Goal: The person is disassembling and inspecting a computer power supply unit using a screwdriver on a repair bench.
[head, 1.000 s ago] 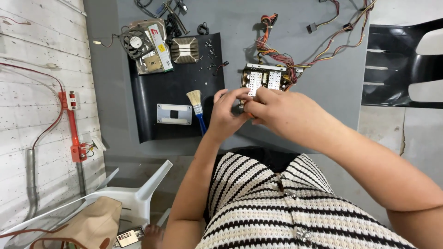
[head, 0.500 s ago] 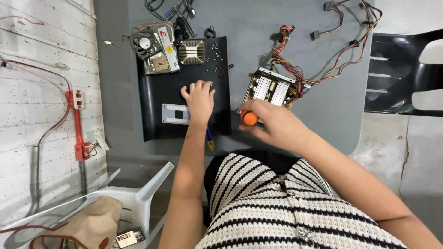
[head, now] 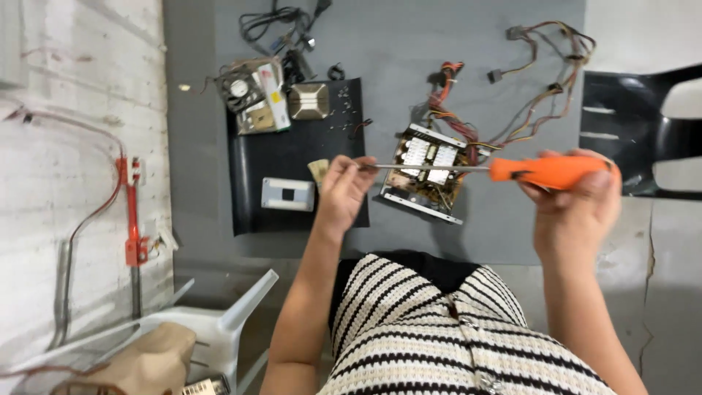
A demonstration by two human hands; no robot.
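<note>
I see my right hand [head: 578, 201] clamped around the orange screwdriver [head: 545, 171] handle, my left hand [head: 344, 192] pinching its metal tip, the tool held level above the opened metal power-supply case [head: 428, 175] holding its circuit board and wires.

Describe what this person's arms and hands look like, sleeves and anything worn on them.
Both forearms are bare, with no sleeves reaching them, and no gloves on the left hand or right hand. No watch or bracelet shows. The knitted top is cream with black horizontal stripes.
</note>
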